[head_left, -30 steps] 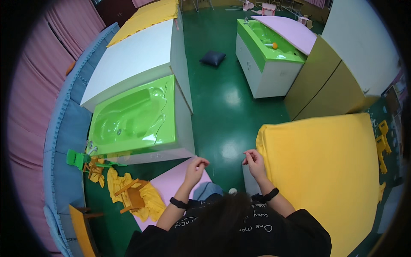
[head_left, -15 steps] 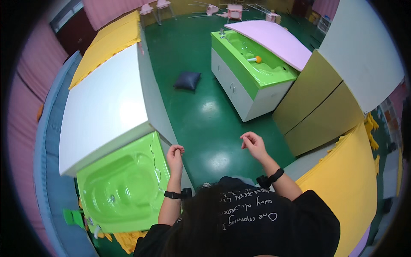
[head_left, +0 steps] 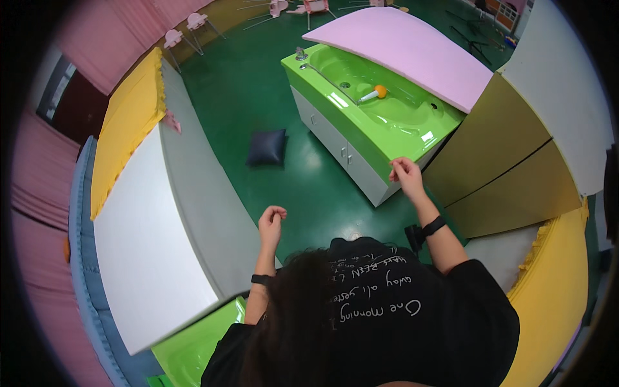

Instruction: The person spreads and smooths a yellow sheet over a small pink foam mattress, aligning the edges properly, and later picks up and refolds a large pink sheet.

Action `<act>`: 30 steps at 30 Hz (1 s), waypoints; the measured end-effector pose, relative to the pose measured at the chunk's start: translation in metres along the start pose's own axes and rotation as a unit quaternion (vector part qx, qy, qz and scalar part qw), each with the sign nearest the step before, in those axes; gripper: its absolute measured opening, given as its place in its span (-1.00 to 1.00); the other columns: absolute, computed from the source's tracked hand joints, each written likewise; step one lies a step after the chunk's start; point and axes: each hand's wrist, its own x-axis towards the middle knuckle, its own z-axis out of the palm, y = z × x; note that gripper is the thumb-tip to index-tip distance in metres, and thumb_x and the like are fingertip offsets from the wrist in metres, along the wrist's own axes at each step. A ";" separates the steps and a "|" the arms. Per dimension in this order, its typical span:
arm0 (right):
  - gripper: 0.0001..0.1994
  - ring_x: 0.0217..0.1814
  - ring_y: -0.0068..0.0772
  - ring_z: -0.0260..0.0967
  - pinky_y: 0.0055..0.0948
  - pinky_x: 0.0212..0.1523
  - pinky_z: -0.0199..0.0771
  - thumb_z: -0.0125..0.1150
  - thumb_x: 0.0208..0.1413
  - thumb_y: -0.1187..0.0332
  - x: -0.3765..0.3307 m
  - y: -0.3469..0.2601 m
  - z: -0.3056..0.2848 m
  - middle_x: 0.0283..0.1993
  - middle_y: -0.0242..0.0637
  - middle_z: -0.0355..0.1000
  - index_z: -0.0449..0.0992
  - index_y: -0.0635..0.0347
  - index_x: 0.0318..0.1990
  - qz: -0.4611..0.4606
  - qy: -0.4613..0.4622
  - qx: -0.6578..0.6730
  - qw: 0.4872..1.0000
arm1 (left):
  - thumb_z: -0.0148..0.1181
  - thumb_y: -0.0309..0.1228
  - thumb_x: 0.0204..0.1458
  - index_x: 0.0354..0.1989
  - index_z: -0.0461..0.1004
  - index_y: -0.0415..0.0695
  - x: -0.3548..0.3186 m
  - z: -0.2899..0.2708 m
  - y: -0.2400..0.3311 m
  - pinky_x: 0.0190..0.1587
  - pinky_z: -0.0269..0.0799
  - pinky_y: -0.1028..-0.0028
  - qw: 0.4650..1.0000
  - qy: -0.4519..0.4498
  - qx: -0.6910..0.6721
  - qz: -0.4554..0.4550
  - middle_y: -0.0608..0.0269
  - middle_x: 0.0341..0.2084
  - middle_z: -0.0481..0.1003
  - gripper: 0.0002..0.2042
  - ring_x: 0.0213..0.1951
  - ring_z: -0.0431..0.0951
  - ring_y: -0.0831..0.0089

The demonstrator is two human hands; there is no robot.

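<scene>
My left hand [head_left: 272,222] hangs in front of me above the green floor, its fingers curled with nothing visible in them. Higher and to the right, my right hand [head_left: 406,177] is also loosely closed and bare of any object. In the picture it overlaps the near corner of a bright green tub [head_left: 406,135] set on a white cabinet [head_left: 332,138]; I see no grip on it. In the tub's basin lies a white-handled thing with a round orange head [head_left: 379,92]. A pink padded board [head_left: 400,45] slants across the tub's far side.
A dark square cushion [head_left: 266,147] lies on the floor ahead. On my left stand a long white cabinet [head_left: 145,245] and another green tub [head_left: 193,342]. Olive panels [head_left: 496,148] and a yellow cloth cover [head_left: 554,277] flank my right. Pink chairs [head_left: 196,22] stand far back.
The view has shifted forward and to the right: the tub with the pink board is nearer, and the left tub has mostly slid out below. My right hand now overlaps the tub's corner.
</scene>
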 end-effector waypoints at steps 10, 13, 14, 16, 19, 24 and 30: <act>-0.84 -0.50 -0.57 0.36 -0.62 -0.51 0.32 -0.04 0.15 0.35 0.215 0.021 -0.079 -0.53 -0.38 0.39 0.44 0.21 -0.27 0.047 0.156 0.002 0.987 | -0.15 -0.60 0.03 -0.39 0.43 -0.18 0.314 0.118 -0.021 -0.36 0.26 0.64 0.990 -0.135 -0.009 -0.026 0.37 -0.50 0.45 -0.83 -0.41 0.41 0.64; -0.80 -0.37 -0.54 0.39 -0.54 -0.42 0.34 -0.01 0.14 0.27 0.263 0.055 -0.112 -0.40 -0.37 0.43 0.43 0.17 -0.22 0.120 0.268 -0.005 0.956 | -0.14 -0.60 -0.02 -0.40 0.43 -0.18 0.417 0.176 -0.045 -0.36 0.26 0.62 0.974 -0.224 -0.006 -0.015 0.37 -0.50 0.46 -0.83 -0.42 0.40 0.62; -0.78 -0.33 -0.53 0.39 -0.52 -0.40 0.34 0.01 0.12 0.24 0.276 0.065 -0.117 -0.36 -0.36 0.44 0.43 0.16 -0.20 0.141 0.308 0.009 0.941 | -0.14 -0.59 -0.01 -0.40 0.43 -0.17 0.452 0.189 -0.053 -0.36 0.26 0.61 0.969 -0.247 0.011 -0.017 0.37 -0.50 0.46 -0.84 -0.42 0.40 0.62; -0.65 -0.15 -0.43 0.36 -0.36 -0.25 0.38 0.03 0.10 0.10 0.299 0.102 -0.145 -0.17 -0.27 0.44 0.36 0.17 -0.09 0.175 0.358 0.075 0.914 | -0.12 -0.55 0.02 -0.39 0.43 -0.15 0.528 0.227 -0.080 -0.36 0.28 0.59 0.963 -0.264 0.012 -0.046 0.37 -0.49 0.47 -0.85 -0.39 0.43 0.61; -0.33 0.22 -0.17 0.10 -0.22 0.02 0.27 0.06 0.08 0.04 0.319 0.142 -0.203 0.22 -0.12 0.11 -0.01 0.18 0.25 0.185 0.411 0.261 0.854 | -0.09 -0.47 0.04 -0.30 0.42 -0.10 0.624 0.312 -0.084 -0.34 0.34 0.54 0.939 -0.252 -0.079 -0.219 0.34 -0.45 0.48 -0.86 -0.36 0.46 0.55; -0.01 0.27 -0.27 -0.01 -0.18 0.28 -0.09 0.18 -0.02 -0.03 0.405 0.149 -0.213 0.35 -0.19 -0.15 -0.46 0.06 0.33 0.142 0.506 0.397 0.752 | 0.05 -0.16 0.06 -0.01 0.28 -0.16 0.785 0.368 -0.169 0.03 0.23 0.18 0.909 -0.214 -0.176 -0.311 0.20 -0.21 0.41 -0.59 -0.09 0.37 0.40; -0.68 0.08 -0.39 0.25 -0.27 0.09 0.26 0.25 -0.01 0.14 0.434 0.145 -0.260 -0.04 -0.32 0.35 0.40 0.05 -0.15 -0.003 0.584 0.466 0.665 | 0.03 0.08 0.01 0.19 0.04 -0.20 0.859 0.487 -0.152 0.23 0.00 0.19 0.879 -0.168 -0.282 -0.346 0.04 0.14 0.13 -0.28 0.18 0.12 0.26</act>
